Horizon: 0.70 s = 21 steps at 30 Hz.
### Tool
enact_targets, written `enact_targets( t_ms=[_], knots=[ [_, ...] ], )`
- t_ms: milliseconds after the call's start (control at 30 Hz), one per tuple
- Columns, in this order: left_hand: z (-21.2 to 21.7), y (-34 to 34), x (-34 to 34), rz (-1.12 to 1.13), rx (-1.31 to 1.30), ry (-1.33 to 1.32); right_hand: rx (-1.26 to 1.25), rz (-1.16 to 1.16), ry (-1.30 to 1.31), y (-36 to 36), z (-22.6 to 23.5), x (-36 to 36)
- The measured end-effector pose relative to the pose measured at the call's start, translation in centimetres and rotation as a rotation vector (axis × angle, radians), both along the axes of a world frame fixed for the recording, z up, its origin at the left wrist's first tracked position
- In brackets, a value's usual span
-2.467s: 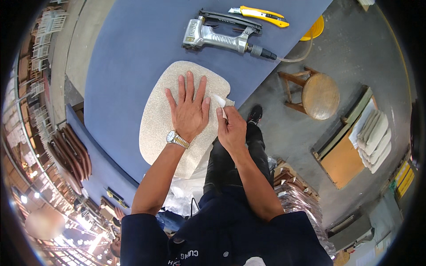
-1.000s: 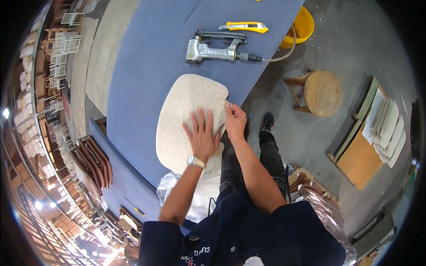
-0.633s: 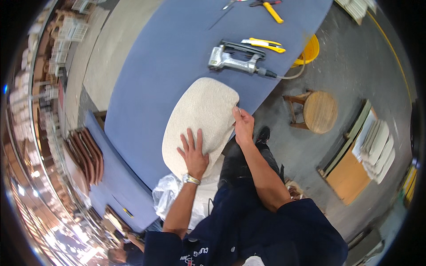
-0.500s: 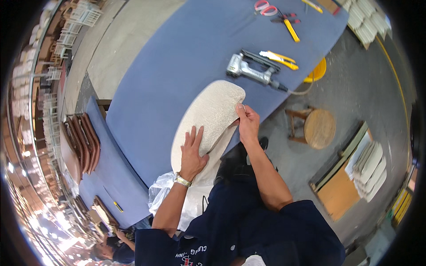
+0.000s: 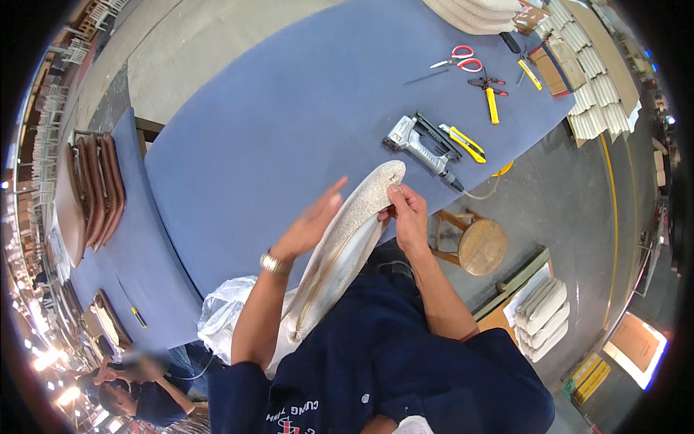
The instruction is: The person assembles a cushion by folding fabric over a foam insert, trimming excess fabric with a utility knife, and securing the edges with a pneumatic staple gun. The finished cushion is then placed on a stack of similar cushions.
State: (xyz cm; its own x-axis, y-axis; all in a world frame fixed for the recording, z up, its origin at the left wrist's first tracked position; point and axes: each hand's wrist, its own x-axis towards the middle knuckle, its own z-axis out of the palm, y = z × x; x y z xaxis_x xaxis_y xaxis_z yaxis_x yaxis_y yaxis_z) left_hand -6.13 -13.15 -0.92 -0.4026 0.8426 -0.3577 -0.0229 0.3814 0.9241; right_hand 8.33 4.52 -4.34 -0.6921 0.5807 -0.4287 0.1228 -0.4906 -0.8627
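A long curved cream fabric-covered pad (image 5: 354,220) is tipped up on edge in front of me, over the near edge of the blue-topped table (image 5: 253,130). Its inner side shows a pale panel and a brownish seam-like line. My right hand (image 5: 409,217) pinches the pad's rim near the far end, thumb on top. Stretched out beside the pad's left side is my left hand (image 5: 312,224), its fingers slightly blurred. Beyond the pad's tip lies a silver staple gun (image 5: 418,143) with a hose, next to a yellow utility knife (image 5: 465,143).
Red-handled scissors (image 5: 464,59) and pliers (image 5: 489,88) lie farther back. A white plastic bag (image 5: 224,311) hangs at the near edge. Brown pads (image 5: 97,195) stand at left. On the right are a wooden stool (image 5: 483,247) and stacked cream pads (image 5: 542,315). Another person (image 5: 155,398) works lower left.
The pad has tilted from fabric face up to nearly on edge, showing its inner side. My left hand has lifted off its face. My right hand keeps its pinch on the rim.
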Motion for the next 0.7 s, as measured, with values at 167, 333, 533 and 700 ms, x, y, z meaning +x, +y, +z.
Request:
enact_targets(
  t_ms=[167,333,533,700],
  knots=[
    [-2.1,8.2,-0.6,-0.114,-0.057,-0.002,-0.068,0.038,0.098,-0.1,-1.3,0.4],
    [-2.1,7.8,-0.8,-0.103,-0.087,0.006,-0.158,0.122,0.141,0.3,-1.7,-0.6],
    [-1.1,8.1,-0.1,-0.131,-0.213,0.304,-0.203,0.251,0.181,1.7,-3.7,-0.8],
    [-0.6,9.0,1.0,-0.090,-0.240,0.312,-0.309,0.312,0.210,3.0,-4.4,0.4]
  ],
)
